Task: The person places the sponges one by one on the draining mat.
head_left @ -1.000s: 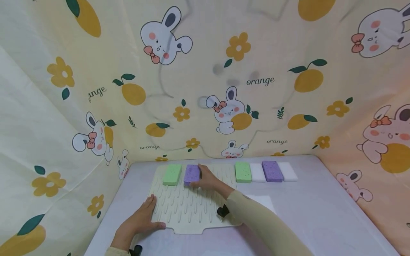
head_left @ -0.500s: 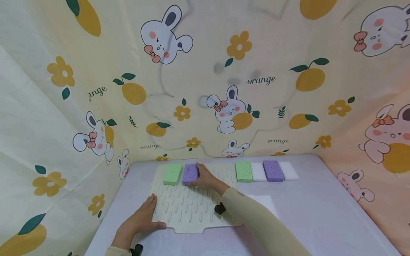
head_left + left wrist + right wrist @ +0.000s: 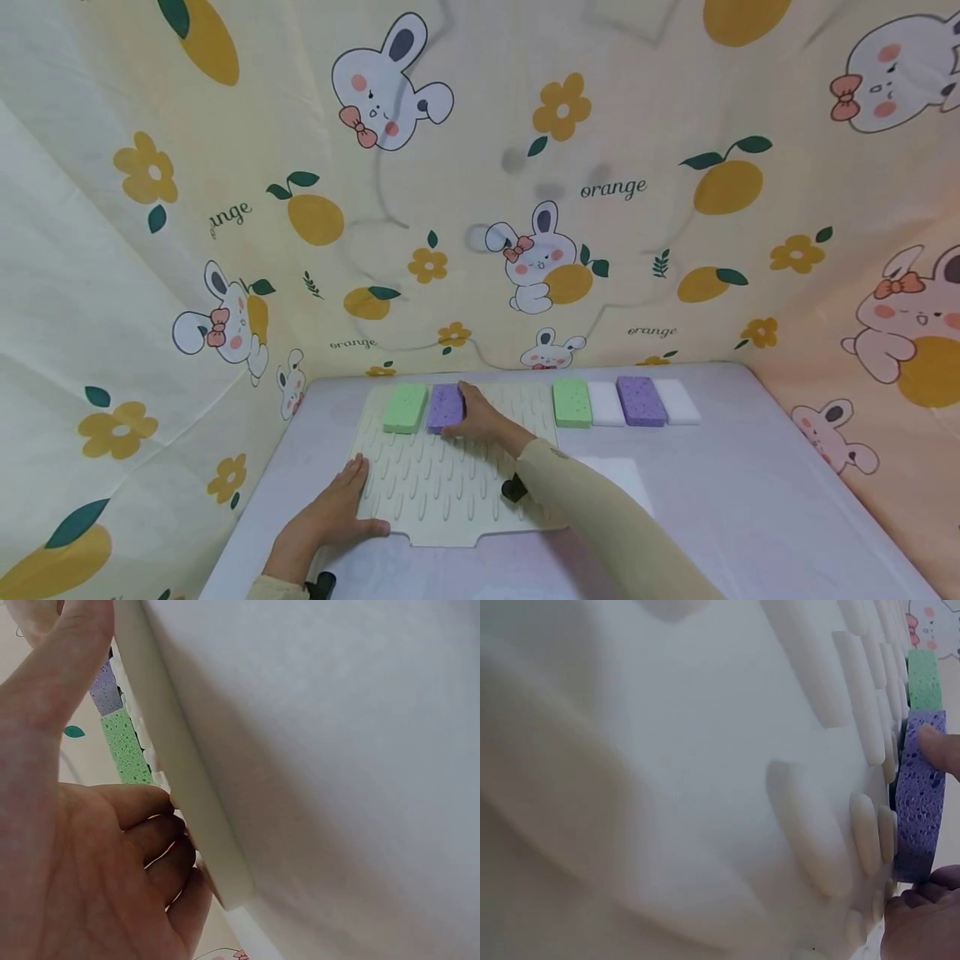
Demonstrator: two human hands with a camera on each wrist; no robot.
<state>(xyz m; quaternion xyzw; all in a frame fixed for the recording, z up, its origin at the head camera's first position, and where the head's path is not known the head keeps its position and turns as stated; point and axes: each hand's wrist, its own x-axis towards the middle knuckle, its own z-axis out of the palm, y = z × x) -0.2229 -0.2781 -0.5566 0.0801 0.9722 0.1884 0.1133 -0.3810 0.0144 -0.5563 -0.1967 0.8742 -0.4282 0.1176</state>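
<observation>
Right fingers (image 3: 472, 395): curled and part-closed round the purple sponge (image 3: 446, 407), thumb at its 6 o'clock end, fingertips at its 12 o'clock end; my right hand (image 3: 487, 418) reaches in from the 4 o'clock side.
Left hand (image 3: 330, 510): thumb and fingers spread wide at the 8 o'clock corner of the ridged cream mat (image 3: 442, 492), fingers along its side edge, thumb at its near edge.
Purple sponge: on the mat, a shade before 12 o'clock from its middle, just beside the green sponge (image 3: 405, 408) at 11, with a narrow gap between them. I cannot tell whether its whole base bears on the ridges.
Long axis: nearly 12 to 6, pointing away from me, broad face up; the green one lies about alongside, leaning a touch toward 1.
Settling it well: I judge that a light pinch is best, since such a porous block should squash. I'd square it to its green neighbour before letting go, then part thumb and fingers along its length so neither drags it round. My left hand should brace the mat without shoving it.
Table row: at 2 o'clock on the table (image 3: 765, 500) lie another green sponge (image 3: 572, 402), a white pad (image 3: 606, 403), another purple sponge (image 3: 641, 401) and a second white pad (image 3: 677, 402).
</observation>
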